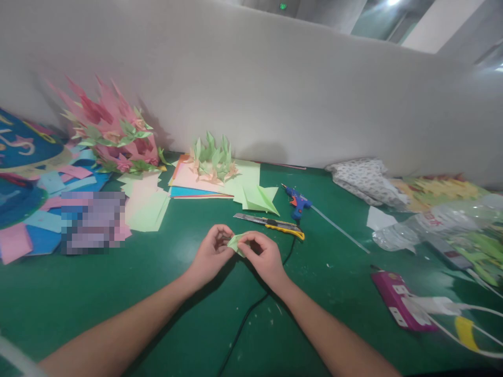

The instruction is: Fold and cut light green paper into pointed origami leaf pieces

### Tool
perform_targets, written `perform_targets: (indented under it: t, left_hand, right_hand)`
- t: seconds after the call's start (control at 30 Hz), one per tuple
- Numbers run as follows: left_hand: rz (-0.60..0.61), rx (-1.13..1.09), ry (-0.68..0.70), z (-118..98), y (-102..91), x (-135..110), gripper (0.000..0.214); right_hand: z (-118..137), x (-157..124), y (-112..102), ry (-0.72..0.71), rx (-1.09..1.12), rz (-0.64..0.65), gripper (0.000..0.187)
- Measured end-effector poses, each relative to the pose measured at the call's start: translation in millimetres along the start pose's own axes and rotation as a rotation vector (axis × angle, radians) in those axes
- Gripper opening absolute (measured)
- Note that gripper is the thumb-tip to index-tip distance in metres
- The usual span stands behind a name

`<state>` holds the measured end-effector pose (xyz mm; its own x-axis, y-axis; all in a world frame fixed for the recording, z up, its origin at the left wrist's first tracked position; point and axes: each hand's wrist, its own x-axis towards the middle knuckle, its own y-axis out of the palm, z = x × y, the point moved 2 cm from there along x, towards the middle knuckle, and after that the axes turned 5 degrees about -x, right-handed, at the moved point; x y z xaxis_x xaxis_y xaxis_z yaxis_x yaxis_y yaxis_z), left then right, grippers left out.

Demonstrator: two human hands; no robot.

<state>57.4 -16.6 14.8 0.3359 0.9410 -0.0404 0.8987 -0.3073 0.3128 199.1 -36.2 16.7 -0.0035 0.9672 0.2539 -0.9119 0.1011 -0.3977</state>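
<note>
Between my two hands is a small piece of folded light-green paper (237, 244). My left hand (214, 251) pinches its left side, and my right hand (263, 256) grips its right side with thumb and fingers. Part of the paper is hidden behind the fingers. Just beyond my hands lies a yellow-handled utility knife (275, 225) with its blade out. Behind the knife rests a larger folded green paper piece (259, 199). A blue hot glue gun (298, 203) with a long glue stick lies to the right of it.
Green paper leaves with peach flowers (214, 159) stand on stacked coloured sheets (247, 175). Pink paper flowers (113, 125) and loose sheets (147, 209) are on the left. At right are a plastic bottle (436, 222), a purple power strip (389, 293) and cables. A black cord (245, 317) crosses the green table (165, 335).
</note>
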Motion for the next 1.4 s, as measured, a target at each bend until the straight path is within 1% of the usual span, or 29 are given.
perform_targets:
  t: [0.23, 0.43, 0.53, 0.63, 0.73, 0.9, 1.0, 1.13, 1.4]
  left_hand:
    - [0.016, 0.005, -0.017, 3.5, -1.0, 0.4, 0.029]
    - [0.089, -0.014, -0.061, 0.8, -2.0, -0.4, 0.033]
    - [0.061, -0.017, -0.092, -0.7, -3.7, 0.4, 0.031]
    - [0.030, 0.033, -0.076, -0.1, -6.0, 2.0, 0.031]
    - [0.030, 0.086, -0.042, 0.5, -7.5, 3.2, 0.031]
    - [0.009, 0.164, -0.021, -3.2, -8.4, 3.9, 0.031]
    - [-0.009, 0.252, -0.045, -4.6, -10.6, 4.4, 0.033]
    - [0.018, 0.323, -0.112, -2.3, -14.6, 4.9, 0.028]
    - [0.049, 0.334, -0.119, -5.5, -15.2, 4.8, 0.022]
  right_hand:
    - [-0.3, -0.8, 0.2, 0.015, -0.020, -0.005, 0.005]
    - [-5.9, -1.1, -0.2, 0.069, -0.012, 0.023, 0.006]
    - [-7.6, -1.7, 0.0, 0.066, -0.009, 0.028, 0.006]
    - [-8.1, -2.2, 0.2, 0.047, -0.015, 0.010, 0.009]
    - [-8.0, -2.6, 0.6, 0.022, -0.019, 0.000, 0.011]
    - [-5.8, -3.5, -0.2, -0.005, -0.051, 0.013, 0.013]
    - [-4.2, -3.9, -1.5, -0.020, -0.065, 0.016, 0.013]
    - [-3.9, -3.9, -1.8, -0.023, -0.061, 0.037, 0.013]
    - [-6.0, -2.8, -1.4, -0.007, -0.032, 0.030, 0.016]
